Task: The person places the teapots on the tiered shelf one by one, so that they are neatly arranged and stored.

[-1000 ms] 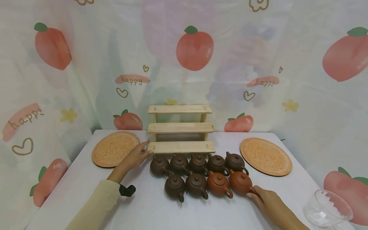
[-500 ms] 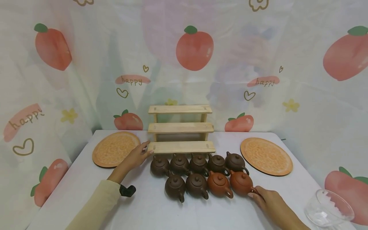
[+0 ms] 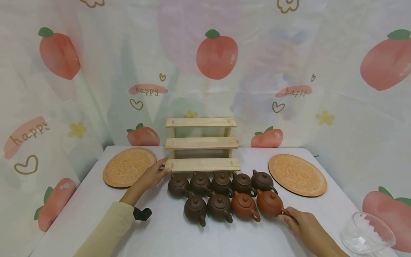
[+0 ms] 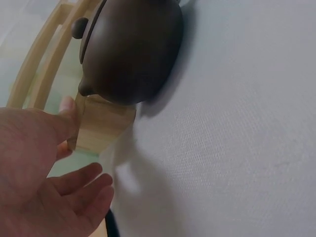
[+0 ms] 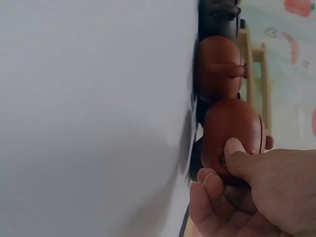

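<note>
Thumb and curled fingers of the right hand (image 3: 300, 223) pinched the handle of the reddish teapot (image 3: 269, 203), which sat on the table (image 3: 167, 235) at the right end of the front row of pots; the right wrist view showed the thumb pressed against the pot's rounded wall beside the handle. Fired clay of this kind probably handled as stiff, fairly light and brittle, with a matte surface that should not slip. The handle loop looked the sound place to hold, though the loose-seeming lid might want steadying by its knob. At about nine o'clock from it stood another reddish teapot (image 3: 244, 206), touching or nearly so. The left hand (image 3: 151, 176), fingers spread and relaxed, rested its fingertips on the left end of the wooden stepped rack (image 3: 202, 164), just beside a dark brown teapot (image 3: 178, 185).
</note>
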The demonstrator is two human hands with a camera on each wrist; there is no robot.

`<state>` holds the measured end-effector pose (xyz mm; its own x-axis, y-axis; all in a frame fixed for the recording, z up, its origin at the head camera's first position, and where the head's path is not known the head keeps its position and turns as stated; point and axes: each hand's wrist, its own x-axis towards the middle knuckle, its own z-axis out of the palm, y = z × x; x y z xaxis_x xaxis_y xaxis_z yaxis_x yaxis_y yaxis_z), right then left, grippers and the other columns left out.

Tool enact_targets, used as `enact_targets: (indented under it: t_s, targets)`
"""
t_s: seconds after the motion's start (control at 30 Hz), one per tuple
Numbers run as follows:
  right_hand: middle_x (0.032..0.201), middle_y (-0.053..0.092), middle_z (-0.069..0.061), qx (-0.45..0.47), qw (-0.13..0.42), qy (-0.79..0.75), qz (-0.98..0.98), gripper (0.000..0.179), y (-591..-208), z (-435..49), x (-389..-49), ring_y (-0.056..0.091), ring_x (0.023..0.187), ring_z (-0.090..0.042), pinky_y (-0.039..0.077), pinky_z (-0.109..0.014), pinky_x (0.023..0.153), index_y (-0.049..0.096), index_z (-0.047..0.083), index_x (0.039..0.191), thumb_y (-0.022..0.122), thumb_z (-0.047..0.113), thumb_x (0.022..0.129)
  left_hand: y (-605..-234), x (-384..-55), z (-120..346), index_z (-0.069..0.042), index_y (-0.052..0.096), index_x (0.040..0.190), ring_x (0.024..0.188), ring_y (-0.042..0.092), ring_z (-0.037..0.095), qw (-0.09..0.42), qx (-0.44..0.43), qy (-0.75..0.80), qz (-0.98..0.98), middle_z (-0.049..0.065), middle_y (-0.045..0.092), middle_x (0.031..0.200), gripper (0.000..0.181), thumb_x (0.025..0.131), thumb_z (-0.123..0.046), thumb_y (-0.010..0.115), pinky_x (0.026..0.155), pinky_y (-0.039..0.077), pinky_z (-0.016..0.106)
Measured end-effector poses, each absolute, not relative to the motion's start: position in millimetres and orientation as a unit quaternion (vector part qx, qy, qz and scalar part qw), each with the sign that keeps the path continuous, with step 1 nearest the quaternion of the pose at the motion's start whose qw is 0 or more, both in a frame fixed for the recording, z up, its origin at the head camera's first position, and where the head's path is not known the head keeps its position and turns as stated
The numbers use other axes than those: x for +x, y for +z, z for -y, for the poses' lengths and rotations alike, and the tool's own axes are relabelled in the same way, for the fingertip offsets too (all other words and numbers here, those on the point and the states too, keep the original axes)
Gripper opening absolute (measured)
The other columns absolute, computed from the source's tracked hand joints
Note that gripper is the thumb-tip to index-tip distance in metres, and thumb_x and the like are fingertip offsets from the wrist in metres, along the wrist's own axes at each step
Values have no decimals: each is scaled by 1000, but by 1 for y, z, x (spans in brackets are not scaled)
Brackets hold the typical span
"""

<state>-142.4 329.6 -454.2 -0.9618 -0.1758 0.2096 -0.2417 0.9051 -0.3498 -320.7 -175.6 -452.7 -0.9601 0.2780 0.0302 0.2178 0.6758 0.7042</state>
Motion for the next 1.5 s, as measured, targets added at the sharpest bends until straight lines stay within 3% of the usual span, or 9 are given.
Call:
enact_targets:
  t_s: [0.2,0.33,0.6,1.0,1.17,1.5]
  targets:
    - [65,47,15,122,110,206,965,25,-443,-325,-147,41,58,3,39,-23,54,57,18,83,74,10,99,-452,-320,179,4,31,162,137,54,53,36,139,377,-915,38,49,151,66,112,-30,56,111,46,61]
    - [68,54,11,114,87,220,965,22,-432,-320,-153,46,60,2,42,-23,53,57,16,85,69,13,103,-452,-321,182,3,30,163,137,54,52,38,137,376,-916,37,48,152,66,112,-30,55,110,46,61]
    - [66,51,12,136,132,233,954,27,-407,-311,-175,46,57,2,41,-25,52,56,19,80,67,15,105,-454,-322,182,0,30,164,138,53,51,47,129,382,-914,35,49,153,64,112,-30,54,111,45,61]
    - [65,51,4,146,151,213,954,29,-370,-298,-240,47,59,-10,39,-27,55,57,10,81,62,18,109,-455,-323,181,-1,31,164,136,56,50,40,127,383,-914,34,53,149,65,112,-31,55,110,46,60]
    - [67,56,-1,147,132,210,957,32,-352,-290,-267,47,59,-16,38,-31,58,59,7,82,57,20,111,-457,-326,179,1,33,163,134,57,50,32,134,379,-915,35,54,148,65,111,-31,57,109,47,60]
    - [68,60,-8,174,138,224,949,33,-321,-272,-313,51,58,-17,40,-34,56,59,5,84,56,21,112,-459,-325,179,1,32,163,135,56,50,30,132,388,-912,34,54,148,65,111,-30,57,110,46,60]
